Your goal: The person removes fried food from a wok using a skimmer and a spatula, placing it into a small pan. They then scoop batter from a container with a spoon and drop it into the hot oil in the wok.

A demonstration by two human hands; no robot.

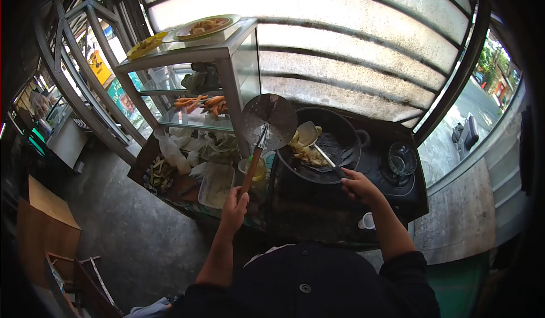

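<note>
My left hand (234, 209) is closed around the wooden handle of a wide round skimmer (269, 119), whose perforated metal disc is raised beside the left rim of a black wok (347, 154). In my right hand (361, 187) is the dark handle of a metal spatula (309, 135). Its blade rests at a yellowish fried food (306, 152) gathered on the left side of the wok. Dark, shiny oil seems to lie in the rest of the pan. The wok sits on the left burner of a black gas stove (406, 190).
Left of the wok stands a glass display case (243, 62) with orange fried snacks (201, 103) inside and plates of food (205, 27) on top. Below it are plastic bags (170, 150) and a clear plastic container (216, 185). A second burner (401, 159) is at right, and a white cup (368, 221) at the front.
</note>
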